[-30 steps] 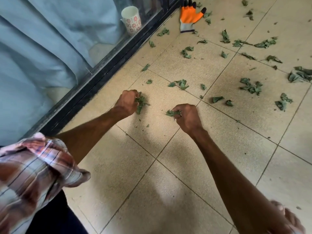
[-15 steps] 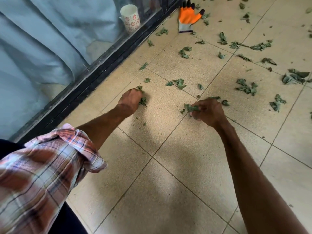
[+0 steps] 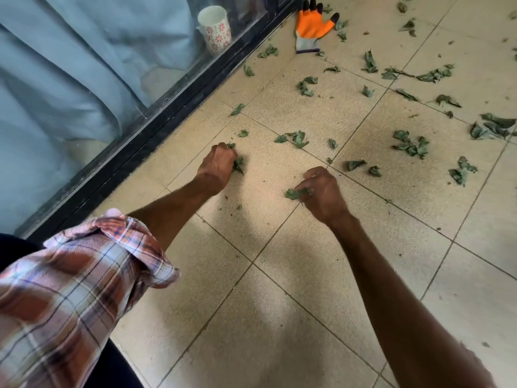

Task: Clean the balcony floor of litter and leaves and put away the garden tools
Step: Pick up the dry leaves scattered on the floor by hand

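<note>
1. Leaves (image 3: 298, 139) lie scattered over the tiled floor (image 3: 279, 317), thickest toward the upper right. A few small crumbs lie near the hands.
2. The left hand (image 3: 218, 166) is closed in a fist around a clump (image 3: 238, 163) of leaves that pokes out on the fist's right side. The fist sits low over the floor. Whether it touches the tile cannot be told.
3. The right hand (image 3: 324, 194) has its fingers curled and pinches a bunch (image 3: 296, 193) of leaves. The bunch sticks out to the hand's left, over a tile joint.
4. The two hands are apart, with bare tile between them. Both forearms reach forward from the bottom of the view.
5. Just beyond the right hand, two single leaves lie beside a grout line, and larger clusters lie further right.
6. An orange glove (image 3: 312, 26) with black fingertips and a grey cuff lies flat on the floor at the top. Leaves lie just beside it.
7. A black door frame (image 3: 167, 116) runs diagonally along the floor's left edge, close to the glove and the left hand.
8. Behind the glass, a white mug (image 3: 215, 28) with red flowers stands upright beside a blue-grey curtain (image 3: 70, 65).
9. A rolled plaid sleeve (image 3: 70, 289) covers the left upper arm, while the right arm is bare.
</note>
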